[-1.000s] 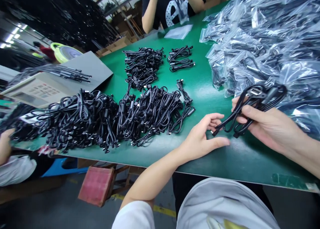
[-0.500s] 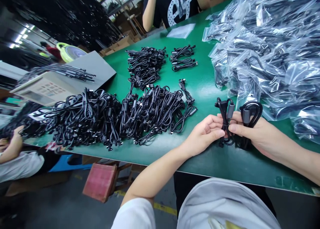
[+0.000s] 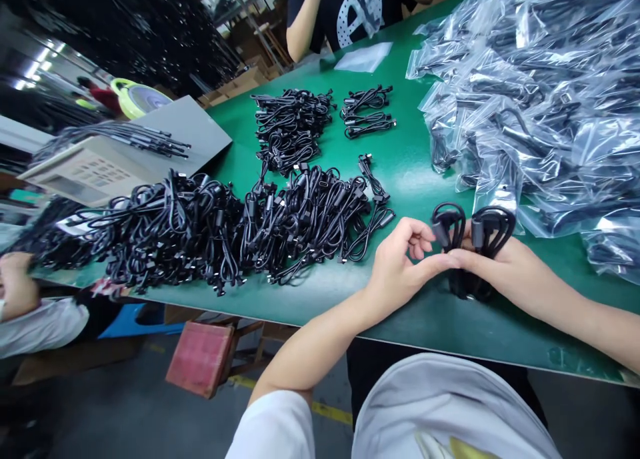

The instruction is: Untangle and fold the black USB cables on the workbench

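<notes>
Two coiled black cables stand side by side just above the table's near edge. My right hand (image 3: 507,265) grips the right-hand cable (image 3: 493,229) between thumb and fingers, and some of its fingers reach behind the left-hand cable (image 3: 449,227). At that left-hand cable, my left hand (image 3: 403,262) has its thumb pressed across the middle, its tip meeting my right thumb. The other left fingers are curled beside the coil. Both cables' lower ends hang below my thumbs, partly hidden.
Heaped black cables (image 3: 320,219) cover the green table (image 3: 415,185) to the left, with smaller stacks (image 3: 367,112) farther back. Bagged cables (image 3: 550,112) pile up at right. Across the table a person (image 3: 305,19) handles a plastic bag. A grey machine (image 3: 100,169) and red stool (image 3: 200,359) are left.
The left-hand cable has been turned so its loop faces up like the other, and the two are closer together. My left fingers have curled back from it, while the thumb stays against it.
</notes>
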A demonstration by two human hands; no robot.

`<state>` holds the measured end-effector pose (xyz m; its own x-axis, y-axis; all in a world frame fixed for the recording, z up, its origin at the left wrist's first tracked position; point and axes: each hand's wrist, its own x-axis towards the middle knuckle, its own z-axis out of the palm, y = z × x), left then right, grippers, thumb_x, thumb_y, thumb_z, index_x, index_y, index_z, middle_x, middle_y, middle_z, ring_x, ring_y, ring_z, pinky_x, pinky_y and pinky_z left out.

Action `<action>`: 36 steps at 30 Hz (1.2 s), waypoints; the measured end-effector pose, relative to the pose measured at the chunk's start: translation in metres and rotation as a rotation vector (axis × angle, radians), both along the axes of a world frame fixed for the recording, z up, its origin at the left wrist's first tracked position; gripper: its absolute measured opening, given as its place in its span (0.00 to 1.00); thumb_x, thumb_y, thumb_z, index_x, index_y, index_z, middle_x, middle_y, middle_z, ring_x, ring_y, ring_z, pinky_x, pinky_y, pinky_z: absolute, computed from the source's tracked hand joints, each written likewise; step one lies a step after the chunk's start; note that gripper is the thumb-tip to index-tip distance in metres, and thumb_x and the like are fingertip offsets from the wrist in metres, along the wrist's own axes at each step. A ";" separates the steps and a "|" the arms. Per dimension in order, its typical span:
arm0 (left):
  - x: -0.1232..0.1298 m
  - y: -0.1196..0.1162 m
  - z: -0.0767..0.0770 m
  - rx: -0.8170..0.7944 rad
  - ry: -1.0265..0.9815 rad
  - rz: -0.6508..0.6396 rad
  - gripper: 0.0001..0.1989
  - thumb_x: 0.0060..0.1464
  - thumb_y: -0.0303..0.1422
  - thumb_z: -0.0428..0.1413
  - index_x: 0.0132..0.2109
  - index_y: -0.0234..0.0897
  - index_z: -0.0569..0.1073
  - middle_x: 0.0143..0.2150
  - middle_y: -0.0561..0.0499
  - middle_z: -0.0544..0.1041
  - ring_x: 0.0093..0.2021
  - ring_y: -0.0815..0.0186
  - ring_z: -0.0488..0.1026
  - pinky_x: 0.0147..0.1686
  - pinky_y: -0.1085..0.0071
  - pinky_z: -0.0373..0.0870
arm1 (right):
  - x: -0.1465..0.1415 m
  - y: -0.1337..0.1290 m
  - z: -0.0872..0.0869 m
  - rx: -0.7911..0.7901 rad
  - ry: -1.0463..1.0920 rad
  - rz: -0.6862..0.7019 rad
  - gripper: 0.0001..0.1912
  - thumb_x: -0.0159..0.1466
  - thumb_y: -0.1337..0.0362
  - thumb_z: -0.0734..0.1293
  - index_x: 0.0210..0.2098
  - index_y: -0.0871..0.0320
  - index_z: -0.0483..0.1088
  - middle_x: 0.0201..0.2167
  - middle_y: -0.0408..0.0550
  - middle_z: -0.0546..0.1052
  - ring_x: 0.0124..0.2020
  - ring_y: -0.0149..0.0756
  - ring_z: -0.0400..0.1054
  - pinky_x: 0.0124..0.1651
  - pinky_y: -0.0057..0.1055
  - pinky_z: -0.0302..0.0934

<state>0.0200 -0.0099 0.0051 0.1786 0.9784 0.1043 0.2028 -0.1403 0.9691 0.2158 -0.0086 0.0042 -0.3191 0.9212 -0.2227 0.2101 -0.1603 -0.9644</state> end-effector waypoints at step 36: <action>-0.026 0.037 -0.003 0.309 0.487 0.198 0.17 0.67 0.35 0.53 0.60 0.35 0.66 0.55 0.40 0.74 0.52 0.61 0.74 0.55 0.62 0.70 | 0.004 0.009 0.004 -0.221 0.163 0.041 0.16 0.48 0.53 0.79 0.26 0.54 0.73 0.17 0.38 0.65 0.20 0.32 0.54 0.27 0.33 0.47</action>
<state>-0.0063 0.0266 0.0023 0.0952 0.9352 0.3410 0.6638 -0.3149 0.6784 0.2194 0.0004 0.0087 -0.4038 0.8413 -0.3595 0.0655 -0.3653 -0.9286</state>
